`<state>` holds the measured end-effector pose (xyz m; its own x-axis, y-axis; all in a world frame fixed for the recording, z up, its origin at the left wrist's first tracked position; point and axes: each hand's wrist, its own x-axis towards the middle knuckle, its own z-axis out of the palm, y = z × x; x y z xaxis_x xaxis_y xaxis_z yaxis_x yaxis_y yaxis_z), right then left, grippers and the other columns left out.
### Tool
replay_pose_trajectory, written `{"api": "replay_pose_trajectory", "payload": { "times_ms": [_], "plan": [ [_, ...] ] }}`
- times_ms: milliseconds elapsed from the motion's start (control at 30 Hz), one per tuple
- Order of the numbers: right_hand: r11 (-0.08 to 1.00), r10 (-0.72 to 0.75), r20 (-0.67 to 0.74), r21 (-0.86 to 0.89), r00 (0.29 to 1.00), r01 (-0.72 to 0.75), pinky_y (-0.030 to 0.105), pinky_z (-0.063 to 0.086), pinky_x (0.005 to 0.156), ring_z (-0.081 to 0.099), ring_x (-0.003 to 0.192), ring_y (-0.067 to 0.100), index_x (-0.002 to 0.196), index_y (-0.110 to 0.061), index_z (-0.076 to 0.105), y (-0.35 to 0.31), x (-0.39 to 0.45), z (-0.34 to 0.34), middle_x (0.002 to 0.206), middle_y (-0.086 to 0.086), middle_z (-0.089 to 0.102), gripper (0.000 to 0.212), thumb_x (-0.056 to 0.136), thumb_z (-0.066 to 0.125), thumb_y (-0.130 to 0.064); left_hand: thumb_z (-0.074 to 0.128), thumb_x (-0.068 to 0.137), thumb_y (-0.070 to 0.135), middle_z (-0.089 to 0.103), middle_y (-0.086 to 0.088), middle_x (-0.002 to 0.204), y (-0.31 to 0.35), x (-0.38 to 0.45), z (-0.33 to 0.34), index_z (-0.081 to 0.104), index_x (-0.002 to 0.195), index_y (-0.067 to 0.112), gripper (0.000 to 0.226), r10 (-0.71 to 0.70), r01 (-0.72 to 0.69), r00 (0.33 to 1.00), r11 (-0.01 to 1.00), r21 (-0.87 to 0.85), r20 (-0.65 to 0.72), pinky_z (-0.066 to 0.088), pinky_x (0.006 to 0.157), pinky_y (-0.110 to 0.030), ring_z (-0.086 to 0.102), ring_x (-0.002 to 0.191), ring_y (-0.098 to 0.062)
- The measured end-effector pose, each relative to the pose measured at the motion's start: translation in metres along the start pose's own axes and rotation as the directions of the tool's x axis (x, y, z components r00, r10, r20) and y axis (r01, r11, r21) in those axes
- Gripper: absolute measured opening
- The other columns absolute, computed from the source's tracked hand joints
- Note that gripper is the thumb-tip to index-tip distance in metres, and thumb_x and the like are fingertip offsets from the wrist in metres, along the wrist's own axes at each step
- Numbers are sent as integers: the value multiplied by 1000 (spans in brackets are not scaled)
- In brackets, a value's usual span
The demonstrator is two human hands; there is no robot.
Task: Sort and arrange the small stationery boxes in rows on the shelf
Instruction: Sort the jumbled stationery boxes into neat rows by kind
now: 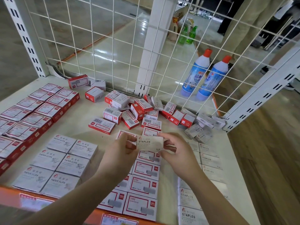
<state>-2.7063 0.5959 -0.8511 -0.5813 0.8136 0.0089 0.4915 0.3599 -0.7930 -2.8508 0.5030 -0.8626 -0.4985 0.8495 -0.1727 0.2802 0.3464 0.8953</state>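
Both hands pinch one white STAPLES box [149,143]: left hand [121,152], right hand [174,149]. Its long axis runs left-right, label upward, above the shelf [84,114].

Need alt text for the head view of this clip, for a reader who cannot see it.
Both hands, left hand and right hand, hold a white STAPLES box above a white shelf. Sorted rows of paper clip boxes, red-and-white boxes and white staples boxes flank it, with a loose pile by the wire mesh back.
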Motion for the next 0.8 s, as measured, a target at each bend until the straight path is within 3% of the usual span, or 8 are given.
{"api": "replay_pose_trajectory", "payload": {
  "times_ms": [167,267,367,433,500,567,667,800],
  "plan": [
    [1000,-19,7,0,1000,19,2,40,83,56,100,-4,117,-28,60,2,-2,-8,110,-19,54,50,78,67,3,59,89,16,53,21,81,2,-4,6,43,93,30,21,9,-9,1000,999,-35,-1,52,65,-13,58,80,0],
    [1000,-28,21,7,999,28,2,40,82,53,97,-14,109,-39,56,2,-4,-15,109,-20,54,52,79,66,2,60,88,17,57,17,87,3,-5,11,45,97,30,22,9,-9,1000,1000,-16,1,55,77,-21,60,89,-7],
    [1000,1,34,-12,999,-1,0,38,80,50,94,-16,103,-48,51,6,-8,-25,109,-16,56,50,81,67,-6,59,89,20,54,16,94,8,-6,14,46,100,30,20,50,-50,999,997,55,10,46,65,-6,55,91,-4],
    [999,40,33,4,999,-40,-2,37,75,51,94,-13,106,-43,52,10,-10,-32,109,-13,57,45,82,67,-9,57,90,22,51,16,102,11,-5,17,50,110,29,22,76,-78,997,987,138,23,40,62,-3,50,95,-3],
    [998,65,24,9,998,-65,2,41,78,54,95,-9,107,-39,53,14,-12,-40,106,-12,58,41,82,67,-10,56,91,23,52,12,111,13,-5,22,52,118,25,27,95,-101,995,975,200,41,39,72,-8,47,97,-3],
    [996,81,8,23,997,-82,8,43,81,56,92,-4,107,-37,54,20,-14,-48,101,-13,58,39,82,68,-9,55,91,22,53,9,119,16,-5,27,54,120,24,29,129,-141,990,958,250,63,39,80,-12,47,99,-3],
    [994,107,4,2,994,-107,2,41,75,54,87,-11,114,-30,57,30,-17,-60,100,-13,56,39,83,66,-9,54,92,25,52,11,126,21,-6,35,54,123,26,31,182,-206,978,925,318,105,40,90,-17,48,109,-4],
    [983,155,14,-101,988,-153,3,39,74,51,91,-7,125,-24,54,45,-17,-79,101,-15,49,40,87,62,-12,50,93,32,51,15,127,27,-5,50,53,123,30,30,218,-286,953,872,398,209,40,92,-17,47,112,-3]
  ]
}}
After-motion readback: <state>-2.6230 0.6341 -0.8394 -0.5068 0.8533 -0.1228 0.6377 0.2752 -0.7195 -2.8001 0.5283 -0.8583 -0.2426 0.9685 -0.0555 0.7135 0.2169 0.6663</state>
